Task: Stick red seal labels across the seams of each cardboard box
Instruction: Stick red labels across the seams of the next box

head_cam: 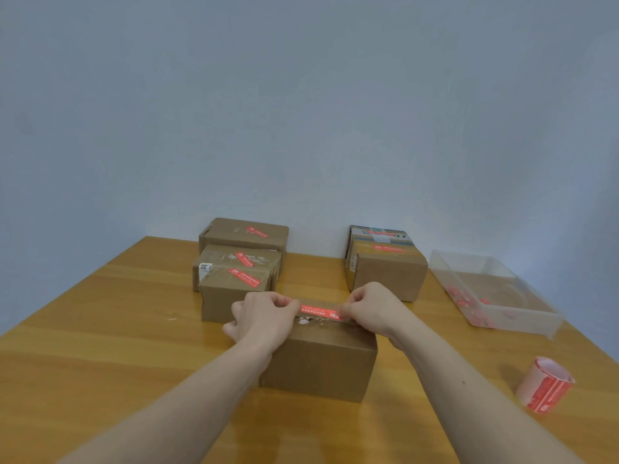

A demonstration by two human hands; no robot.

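Open desk in front, boxes crowded at the back

The desk [100, 363] lay bare on the near left and near the front edge. Three stacked boxes [239, 262] blocked the back left, two more boxes [385, 262] the back right, with a gap between. A clear tray [495, 296] and a label roll [544, 385] filled the right side.

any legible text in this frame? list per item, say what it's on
None reads.
Red seal label held by left hand and right hand over the front box: white print, blurred.
Labels on the stacked boxes: white print, too small.
Label roll: blurred.
White sticker on a left box: too small.
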